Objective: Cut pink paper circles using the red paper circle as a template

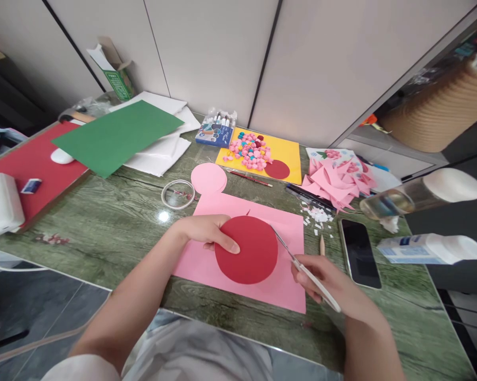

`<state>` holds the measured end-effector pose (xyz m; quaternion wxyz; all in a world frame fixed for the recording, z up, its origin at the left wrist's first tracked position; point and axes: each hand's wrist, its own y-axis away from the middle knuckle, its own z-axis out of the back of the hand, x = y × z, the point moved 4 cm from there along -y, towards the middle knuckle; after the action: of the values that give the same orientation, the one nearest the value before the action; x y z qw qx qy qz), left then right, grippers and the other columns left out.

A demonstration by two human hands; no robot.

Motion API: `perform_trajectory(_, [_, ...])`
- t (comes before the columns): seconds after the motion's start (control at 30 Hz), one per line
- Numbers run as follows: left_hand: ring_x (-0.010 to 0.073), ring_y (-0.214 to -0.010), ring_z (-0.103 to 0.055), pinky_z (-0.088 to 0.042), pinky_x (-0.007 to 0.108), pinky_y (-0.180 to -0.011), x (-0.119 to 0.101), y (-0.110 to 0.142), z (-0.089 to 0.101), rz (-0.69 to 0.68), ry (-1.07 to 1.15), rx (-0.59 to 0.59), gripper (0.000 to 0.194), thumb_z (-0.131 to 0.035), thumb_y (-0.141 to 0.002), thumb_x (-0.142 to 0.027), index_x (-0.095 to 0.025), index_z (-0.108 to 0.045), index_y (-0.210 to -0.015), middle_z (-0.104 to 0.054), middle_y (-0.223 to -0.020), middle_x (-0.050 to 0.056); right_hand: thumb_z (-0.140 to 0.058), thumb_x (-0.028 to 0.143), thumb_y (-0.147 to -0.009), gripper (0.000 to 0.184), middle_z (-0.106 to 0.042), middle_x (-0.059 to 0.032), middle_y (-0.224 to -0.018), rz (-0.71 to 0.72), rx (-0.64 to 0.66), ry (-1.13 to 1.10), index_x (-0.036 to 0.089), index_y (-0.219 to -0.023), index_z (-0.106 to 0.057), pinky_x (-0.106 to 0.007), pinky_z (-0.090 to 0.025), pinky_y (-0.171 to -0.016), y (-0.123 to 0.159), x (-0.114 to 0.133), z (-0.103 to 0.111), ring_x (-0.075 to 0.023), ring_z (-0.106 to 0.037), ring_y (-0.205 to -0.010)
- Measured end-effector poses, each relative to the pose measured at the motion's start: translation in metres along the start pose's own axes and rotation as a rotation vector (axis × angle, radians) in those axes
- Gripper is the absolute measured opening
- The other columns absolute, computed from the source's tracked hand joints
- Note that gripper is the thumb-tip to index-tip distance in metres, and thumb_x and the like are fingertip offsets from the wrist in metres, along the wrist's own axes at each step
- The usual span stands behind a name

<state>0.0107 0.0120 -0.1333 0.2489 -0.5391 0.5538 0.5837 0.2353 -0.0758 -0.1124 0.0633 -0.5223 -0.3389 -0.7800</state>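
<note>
A red paper circle (pixel 247 259) is pinched at its left side by my left hand (pixel 212 233), thumb on top and fingers underneath. The circle is over a pink paper sheet (pixel 286 296) on the table. My right hand (pixel 315 272) grips scissors (pixel 315 283) with pale handles, seen nearly edge-on. Their tip is at the circle's upper right edge; whether the blades are apart I cannot tell. Just above the circle a small red scrap (pixel 248 212) shows against the pink sheet.
Behind lie pink circles (pixel 209 178), a tape roll (pixel 177 194), a pencil (pixel 250 178) and yellow paper (pixel 292 153) bearing paper balls. To the right are pink scraps (pixel 337 182), a phone (pixel 359 254), a white bottle (pixel 429 248) and a clear cup (pixel 405 198). Green paper (pixel 119 135) lies left.
</note>
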Motion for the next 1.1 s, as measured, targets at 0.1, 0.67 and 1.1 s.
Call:
perform_trajectory(0.1, [0.0043, -0.034, -0.034, -0.022, 0.018, -0.031, -0.002, -0.001, -0.004, 0.020, -0.026, 0.028, 0.022, -0.067, -0.067, -0.029, -0.013, -0.055, -0.057, -0.042, -0.041, -0.005, -0.050, 0.052, -0.082, 0.037, -0.038, 0.0045, -0.058, -0.028, 0.062, 0.044, 0.016, -0.073, -0.051, -0.022, -0.028, -0.046, 0.008, -0.001, 0.011, -0.0086, -0.033, -0.049])
perform_trajectory(0.67, [0.0075, -0.036, -0.039, -0.028, 0.019, -0.035, 0.007, -0.029, -0.048, 0.198, -0.223, 0.310, 0.027, -0.068, -0.064, -0.036, -0.016, -0.052, -0.055, -0.044, -0.040, -0.006, -0.071, 0.038, -0.067, 0.026, -0.055, -0.0014, -0.069, 0.154, -0.099, -0.225, 0.016, -0.077, -0.060, -0.024, -0.036, -0.053, -0.015, -0.001, 0.004, -0.0133, -0.047, -0.059])
perform_trajectory(1.1, [0.0082, -0.037, -0.039, -0.028, 0.020, -0.037, 0.010, -0.031, -0.052, 0.202, -0.248, 0.334, 0.028, -0.067, -0.065, -0.036, -0.017, -0.050, -0.055, -0.043, -0.041, -0.006, -0.068, 0.036, -0.070, 0.025, -0.056, -0.0007, -0.072, 0.052, 0.002, -0.157, 0.014, -0.076, -0.059, -0.025, -0.041, -0.064, -0.024, 0.002, -0.008, -0.0150, -0.049, -0.070])
